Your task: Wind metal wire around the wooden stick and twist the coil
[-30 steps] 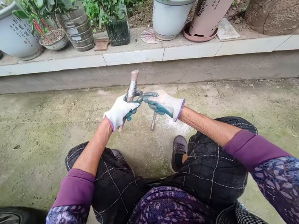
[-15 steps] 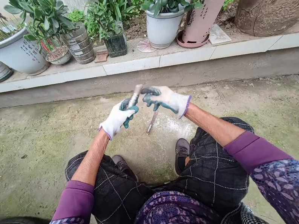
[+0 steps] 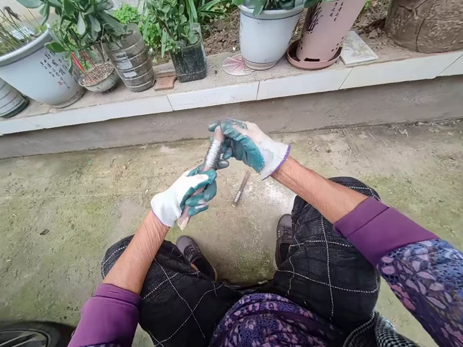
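The gloved left hand (image 3: 195,194) is clamped around the lower part of a wire-wrapped stick (image 3: 214,155), held slanting above the concrete ground (image 3: 86,209). The gloved right hand (image 3: 249,145) curls its fingers at the upper end; whether they grip it, I cannot tell. A thinner rod (image 3: 241,189) lies below.

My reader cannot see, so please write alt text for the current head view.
A gloved left hand holds a stick with silvery winding, the gloved right hand at its upper end. A thin rod lies on the ground; beyond, potted plants line a ledge.
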Demonstrator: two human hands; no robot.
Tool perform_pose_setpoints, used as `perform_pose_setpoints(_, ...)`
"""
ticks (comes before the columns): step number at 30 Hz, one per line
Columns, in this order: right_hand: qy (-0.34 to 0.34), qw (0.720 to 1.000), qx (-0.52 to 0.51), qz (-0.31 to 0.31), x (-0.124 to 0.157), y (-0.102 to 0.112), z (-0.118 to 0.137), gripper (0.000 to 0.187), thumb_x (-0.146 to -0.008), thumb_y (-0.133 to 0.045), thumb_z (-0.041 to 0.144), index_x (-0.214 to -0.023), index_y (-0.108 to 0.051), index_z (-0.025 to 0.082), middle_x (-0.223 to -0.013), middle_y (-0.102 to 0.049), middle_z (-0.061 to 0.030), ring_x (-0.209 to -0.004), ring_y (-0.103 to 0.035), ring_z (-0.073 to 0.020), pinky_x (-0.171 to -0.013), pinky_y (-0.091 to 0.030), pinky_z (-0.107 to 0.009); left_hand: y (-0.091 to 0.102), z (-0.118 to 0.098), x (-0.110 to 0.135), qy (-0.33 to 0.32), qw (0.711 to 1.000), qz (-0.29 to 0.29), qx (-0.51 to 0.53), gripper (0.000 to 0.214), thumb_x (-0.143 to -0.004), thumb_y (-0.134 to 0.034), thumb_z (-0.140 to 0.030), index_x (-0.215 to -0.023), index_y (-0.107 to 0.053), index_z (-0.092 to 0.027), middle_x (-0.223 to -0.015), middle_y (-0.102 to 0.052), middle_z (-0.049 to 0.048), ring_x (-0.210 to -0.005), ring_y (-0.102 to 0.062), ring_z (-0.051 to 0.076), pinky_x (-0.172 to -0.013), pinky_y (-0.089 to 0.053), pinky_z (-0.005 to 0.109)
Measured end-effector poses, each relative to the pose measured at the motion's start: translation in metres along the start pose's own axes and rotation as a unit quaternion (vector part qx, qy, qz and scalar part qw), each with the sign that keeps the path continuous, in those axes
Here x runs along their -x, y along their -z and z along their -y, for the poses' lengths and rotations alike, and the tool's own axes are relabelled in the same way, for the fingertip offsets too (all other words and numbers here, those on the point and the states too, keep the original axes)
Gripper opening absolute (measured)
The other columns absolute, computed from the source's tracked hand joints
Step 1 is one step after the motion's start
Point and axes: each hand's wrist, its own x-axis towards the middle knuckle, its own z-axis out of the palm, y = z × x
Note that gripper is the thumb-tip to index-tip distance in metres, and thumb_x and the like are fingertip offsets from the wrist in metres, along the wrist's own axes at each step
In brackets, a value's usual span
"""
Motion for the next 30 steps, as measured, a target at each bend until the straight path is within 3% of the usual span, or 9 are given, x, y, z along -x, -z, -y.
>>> perform_pose_setpoints(5,-0.095,0.990,0.028,0.100,0.010,-0.014,-0.026,0.046,-0.081,-0.064,0.062,-0.087,-0.060,0.017,-0.071,-0.064,-0.0021,-0.061,-0.060,-0.0123,-0.058,-0.053,-0.026,0.009,0.000,0.004,-0.030,0.998,-0.055,0.012,0.034,-0.077,-0.073,-0.039,-0.091,-0.049,-0.021,-0.052,-0.040,-0.0118,-0.031,-0.018,0.001,-0.028,-0.025,0.014)
perform_pose_setpoints(9,-0.125,0.974,0.168,0.084,0.022,-0.013,-0.021,0.030,-0.086,-0.058,0.044,-0.090,-0.065,0.015,-0.057,-0.053,0.0030,-0.044,-0.045,-0.0093,-0.041,-0.039,-0.022,0.013,-0.002,0.008,-0.003,0.990,-0.132,-0.056,0.033,-0.078,-0.071,-0.037,-0.101,-0.052,-0.021,-0.053,-0.036,-0.0118,-0.032,-0.023,0.002,-0.030,-0.023,0.014)
perform_pose_setpoints(13,-0.099,0.928,0.348,0.094,0.024,-0.013,-0.015,0.020,-0.081,-0.054,0.025,-0.085,-0.071,0.014,-0.058,-0.055,0.0013,-0.051,-0.044,-0.0103,-0.046,-0.035,-0.021,0.020,0.001,0.001,0.029,0.945,-0.224,-0.237,0.034,-0.085,-0.062,-0.041,-0.111,-0.058,-0.020,-0.059,-0.046,-0.0074,-0.036,-0.033,0.004,-0.034,-0.028,0.017)
perform_pose_setpoints(15,-0.076,0.897,0.420,0.113,0.024,-0.016,-0.016,0.024,-0.082,-0.051,0.021,-0.085,-0.073,0.015,-0.066,-0.063,-0.0015,-0.059,-0.051,-0.0125,-0.055,-0.041,-0.023,0.028,0.004,-0.008,0.047,0.889,-0.243,-0.384,0.032,-0.088,-0.059,-0.041,-0.111,-0.061,-0.019,-0.067,-0.057,-0.0024,-0.044,-0.046,0.007,-0.042,-0.038,0.019)
perform_pose_setpoints(20,-0.023,0.829,0.542,0.137,0.023,-0.019,-0.018,0.025,-0.086,-0.050,0.019,-0.090,-0.075,0.017,-0.089,-0.074,-0.0037,-0.080,-0.063,-0.0166,-0.074,-0.045,-0.025,0.054,0.013,-0.026,0.154,0.655,-0.251,-0.696,0.036,-0.091,-0.053,-0.037,-0.118,-0.063,-0.016,-0.095,-0.072,0.0142,-0.085,-0.069,0.025,-0.073,-0.051,0.031)
perform_pose_setpoints(22,-0.016,0.806,0.576,0.135,0.018,-0.014,-0.018,0.025,-0.087,-0.052,0.021,-0.092,-0.076,0.018,-0.090,-0.074,-0.0039,-0.080,-0.063,-0.0176,-0.073,-0.045,-0.026,0.058,0.019,-0.027,0.184,0.615,-0.192,-0.743,0.035,-0.093,-0.047,-0.032,-0.120,-0.063,-0.017,-0.094,-0.072,0.0158,-0.087,-0.071,0.028,-0.074,-0.051,0.035)
perform_pose_setpoints(25,-0.019,0.794,0.599,0.102,0.005,0.000,-0.021,0.025,-0.085,-0.052,0.020,-0.091,-0.076,0.018,-0.090,-0.074,-0.0050,-0.079,-0.062,-0.0179,-0.071,-0.044,-0.026,0.051,0.025,-0.026,0.158,0.618,-0.108,-0.763,0.034,-0.092,-0.047,-0.031,-0.119,-0.065,-0.020,-0.088,-0.073,0.0124,-0.081,-0.070,0.027,-0.070,-0.049,0.033)
perform_pose_setpoints(27,-0.030,0.814,0.574,0.084,-0.003,0.013,-0.023,0.026,-0.082,-0.050,0.018,-0.089,-0.076,0.016,-0.089,-0.073,-0.0049,-0.077,-0.061,-0.0166,-0.071,-0.044,-0.025,0.041,0.026,-0.026,0.109,0.656,-0.103,-0.740,0.035,-0.090,-0.050,-0.038,-0.116,-0.067,-0.022,-0.083,-0.072,0.0080,-0.074,-0.068,0.023,-0.068,-0.048,0.030)
perform_pose_setpoints(30,-0.064,0.872,0.480,0.077,-0.006,0.027,-0.022,0.026,-0.075,-0.049,0.016,-0.085,-0.074,0.014,-0.078,-0.069,-0.0022,-0.066,-0.056,-0.0126,-0.062,-0.042,-0.023,0.030,0.024,-0.025,0.036,0.740,-0.123,-0.661,0.032,-0.084,-0.057,-0.040,-0.105,-0.071,-0.020,-0.077,-0.068,0.0019,-0.068,-0.062,0.016,-0.065,-0.046,0.025)
